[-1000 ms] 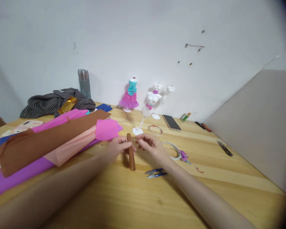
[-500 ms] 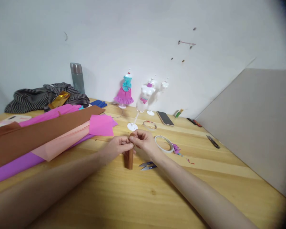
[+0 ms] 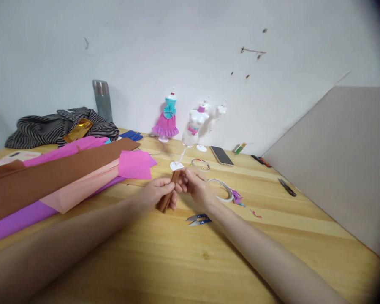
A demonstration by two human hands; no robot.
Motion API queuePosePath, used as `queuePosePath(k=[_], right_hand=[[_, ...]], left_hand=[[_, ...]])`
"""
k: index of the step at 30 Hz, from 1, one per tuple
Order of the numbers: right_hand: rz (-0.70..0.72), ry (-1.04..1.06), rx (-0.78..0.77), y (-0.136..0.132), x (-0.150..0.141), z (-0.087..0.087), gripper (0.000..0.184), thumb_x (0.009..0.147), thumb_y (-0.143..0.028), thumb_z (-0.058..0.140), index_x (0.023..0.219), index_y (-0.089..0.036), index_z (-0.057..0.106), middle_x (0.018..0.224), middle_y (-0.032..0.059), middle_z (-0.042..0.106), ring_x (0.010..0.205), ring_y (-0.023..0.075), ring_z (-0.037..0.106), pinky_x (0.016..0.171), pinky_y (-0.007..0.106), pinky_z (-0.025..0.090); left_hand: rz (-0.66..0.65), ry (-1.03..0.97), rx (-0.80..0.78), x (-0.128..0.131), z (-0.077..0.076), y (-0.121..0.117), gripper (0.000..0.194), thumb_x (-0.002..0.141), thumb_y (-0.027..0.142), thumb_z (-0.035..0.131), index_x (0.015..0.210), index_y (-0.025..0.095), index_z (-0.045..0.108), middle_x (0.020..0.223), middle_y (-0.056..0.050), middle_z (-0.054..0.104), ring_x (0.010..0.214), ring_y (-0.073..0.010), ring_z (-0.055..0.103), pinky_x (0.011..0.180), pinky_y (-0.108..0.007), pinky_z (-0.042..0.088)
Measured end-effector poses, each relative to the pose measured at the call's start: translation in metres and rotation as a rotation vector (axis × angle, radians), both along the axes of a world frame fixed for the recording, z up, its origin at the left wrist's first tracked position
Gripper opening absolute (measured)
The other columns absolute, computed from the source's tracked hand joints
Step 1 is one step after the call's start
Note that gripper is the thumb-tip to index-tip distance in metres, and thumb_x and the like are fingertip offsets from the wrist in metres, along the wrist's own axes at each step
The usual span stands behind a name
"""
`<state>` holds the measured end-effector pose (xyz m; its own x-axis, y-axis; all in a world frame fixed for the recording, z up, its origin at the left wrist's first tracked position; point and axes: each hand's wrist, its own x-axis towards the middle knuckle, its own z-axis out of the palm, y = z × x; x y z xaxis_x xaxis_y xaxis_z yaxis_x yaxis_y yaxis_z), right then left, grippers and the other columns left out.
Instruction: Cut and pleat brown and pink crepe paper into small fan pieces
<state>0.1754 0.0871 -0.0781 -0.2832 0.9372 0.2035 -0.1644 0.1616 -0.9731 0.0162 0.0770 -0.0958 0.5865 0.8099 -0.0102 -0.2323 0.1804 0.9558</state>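
A narrow pleated strip of brown crepe paper (image 3: 166, 202) slants over the table, its upper end tipped to the right. My left hand (image 3: 160, 190) is closed on it, thumb in front and fingertips showing past its right side. At the strip's upper end, the curled fingers of my right hand (image 3: 193, 183) are closed against its edge; part of the fingertips is hidden. Just below my right wrist lie small blue-handled thread snips (image 3: 199, 220) with their blades apart. A roll of white tape (image 3: 222, 197) sits to the right of that hand.
Long crepe paper sheets, brown (image 3: 66, 169) uppermost, cover the table's left side. Behind my hands stand small white mannequins (image 3: 194, 122), one wearing a pink skirt (image 3: 165, 125). A phone (image 3: 221, 156), a bracelet-like ring (image 3: 200, 165), a black cutter (image 3: 286, 187) and a flask (image 3: 102, 101) lie or stand around.
My right hand first came left to the strip's upper end and pinched it. Since then the strip has tilted, its lower end swinging left and up. The camera view has shifted a little.
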Motion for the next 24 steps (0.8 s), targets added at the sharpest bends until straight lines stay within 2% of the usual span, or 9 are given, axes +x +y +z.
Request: queuePosePath(k=[4,7,10,15,21,24], right_hand=[[0.041,0.057,-0.038,0.002,0.0,0.0,0.04,0.077,-0.057,0.056,0.081,-0.018,0.062,0.059,-0.0002,0.05,0.046,0.0114,0.037,0.045,0.026,0.023],[0.065,0.024,-0.035,0.0,0.0,0.003,0.044,0.077,-0.058,0.054,0.085,-0.017,0.064,0.057,-0.0007,0.049,0.046,0.0117,0.038,0.046,0.027,0.024],[0.094,0.013,-0.037,-0.001,0.001,0.005,0.045,0.078,-0.056,0.055,0.091,-0.015,0.065,0.052,-0.0022,0.048,0.046,0.0114,0.039,0.048,0.027,0.024],[0.177,-0.021,-0.064,-0.002,0.003,0.004,0.034,0.075,-0.046,0.063,0.089,-0.015,0.065,0.05,-0.0012,0.054,0.046,0.0113,0.044,0.048,0.026,0.021],[0.194,0.082,-0.076,0.002,0.006,0.0,0.043,0.08,-0.055,0.053,0.092,-0.015,0.066,0.044,-0.0052,0.042,0.044,0.0133,0.047,0.051,0.028,0.031],[0.223,0.019,-0.041,0.002,0.008,-0.001,0.042,0.077,-0.054,0.059,0.094,-0.016,0.065,0.049,-0.0035,0.049,0.048,0.0133,0.049,0.051,0.027,0.03]], left_hand=[[-0.155,-0.088,-0.129,-0.005,0.003,0.005,0.028,0.083,0.044,0.054,0.082,0.016,0.053,0.059,0.002,0.054,0.044,-0.0108,0.055,0.042,-0.021,0.04],[-0.3,-0.158,-0.21,-0.008,0.003,0.008,0.026,0.085,0.042,0.048,0.085,0.016,0.054,0.057,0.002,0.052,0.04,-0.0096,0.05,0.043,-0.024,0.043],[-0.389,-0.18,-0.278,-0.01,0.002,0.009,0.031,0.089,0.043,0.04,0.089,0.016,0.057,0.056,0.002,0.05,0.038,-0.0083,0.045,0.044,-0.023,0.042],[-0.437,-0.178,-0.313,-0.012,0.003,0.009,0.048,0.091,0.053,0.029,0.09,0.016,0.059,0.053,0.002,0.048,0.034,-0.0068,0.035,0.039,-0.022,0.035],[-0.447,-0.139,-0.359,-0.013,0.006,0.009,0.059,0.09,0.06,0.019,0.087,0.016,0.058,0.047,0.002,0.045,0.03,-0.0069,0.029,0.033,-0.021,0.03],[-0.449,-0.133,-0.381,-0.013,0.006,0.009,0.063,0.089,0.063,0.016,0.085,0.016,0.058,0.047,0.002,0.045,0.029,-0.0072,0.029,0.033,-0.021,0.031]])
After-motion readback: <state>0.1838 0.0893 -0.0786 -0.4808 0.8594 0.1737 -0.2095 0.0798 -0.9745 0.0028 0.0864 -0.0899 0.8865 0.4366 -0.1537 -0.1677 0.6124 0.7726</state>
